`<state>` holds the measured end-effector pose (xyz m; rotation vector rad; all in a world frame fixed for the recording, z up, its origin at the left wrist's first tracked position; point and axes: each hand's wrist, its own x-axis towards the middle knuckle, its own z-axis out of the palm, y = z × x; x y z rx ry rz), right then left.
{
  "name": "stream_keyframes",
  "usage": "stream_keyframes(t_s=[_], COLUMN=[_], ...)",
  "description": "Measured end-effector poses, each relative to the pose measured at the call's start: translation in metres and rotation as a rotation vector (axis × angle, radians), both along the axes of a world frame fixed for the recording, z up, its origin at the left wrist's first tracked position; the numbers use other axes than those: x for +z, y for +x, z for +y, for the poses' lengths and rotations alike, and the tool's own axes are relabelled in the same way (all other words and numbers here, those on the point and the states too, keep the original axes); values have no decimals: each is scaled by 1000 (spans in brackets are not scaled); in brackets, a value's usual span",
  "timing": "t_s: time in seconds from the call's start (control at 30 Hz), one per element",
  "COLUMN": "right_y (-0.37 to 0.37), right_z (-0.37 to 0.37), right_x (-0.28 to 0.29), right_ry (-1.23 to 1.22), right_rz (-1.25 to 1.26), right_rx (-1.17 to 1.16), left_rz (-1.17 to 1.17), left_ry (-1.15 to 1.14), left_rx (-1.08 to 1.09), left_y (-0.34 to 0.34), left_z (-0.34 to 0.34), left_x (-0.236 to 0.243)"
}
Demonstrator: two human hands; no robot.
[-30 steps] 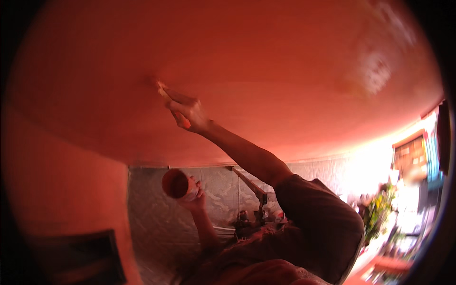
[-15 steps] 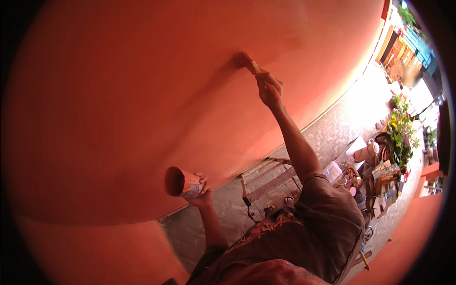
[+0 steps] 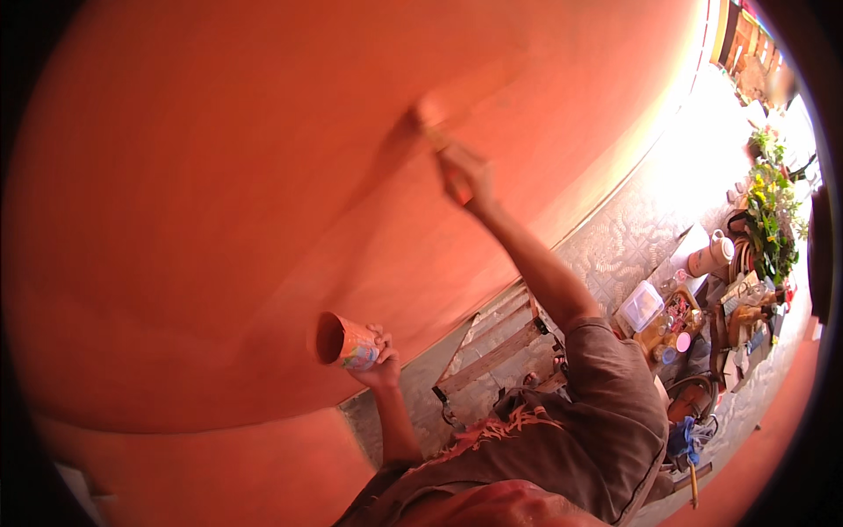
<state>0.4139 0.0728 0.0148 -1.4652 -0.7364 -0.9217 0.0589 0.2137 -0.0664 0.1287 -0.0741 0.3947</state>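
Observation:
My left hand grips a paint container, its dark opening facing left and orange smears on its outside. My right hand is closed on the handle of a paintbrush, reaching up the orange-red wall. The brush head is blurred by motion and is at the painted surface, its shadow trailing down to the left.
A wooden ladder stands below me on the patterned floor. On the right lie plastic tubs, a cream jug and assorted clutter, beside leafy plants. A wooden fence shows at the bright far end.
Since a second ago the view has turned, showing more floor and clutter. The brush moved right along the wall, then slightly back left. My left hand still holds the container.

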Motion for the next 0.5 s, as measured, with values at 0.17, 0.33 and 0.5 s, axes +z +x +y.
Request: stream_keyframes(t_s=[0.17, 0.33, 0.5], right_y=[-57, 66, 141], right_z=[23, 6, -94], right_x=[26, -96, -43], right_ry=[-39, -254, 270], right_rz=[-273, -1, 132], right_rx=[551, 281, -158], left_rz=[3, 10, 29], left_ry=[35, 45, 9], left_rx=[-9, -3, -59], left_y=[10, 25, 17], left_z=[4, -10, -4], left_x=[11, 18, 9])
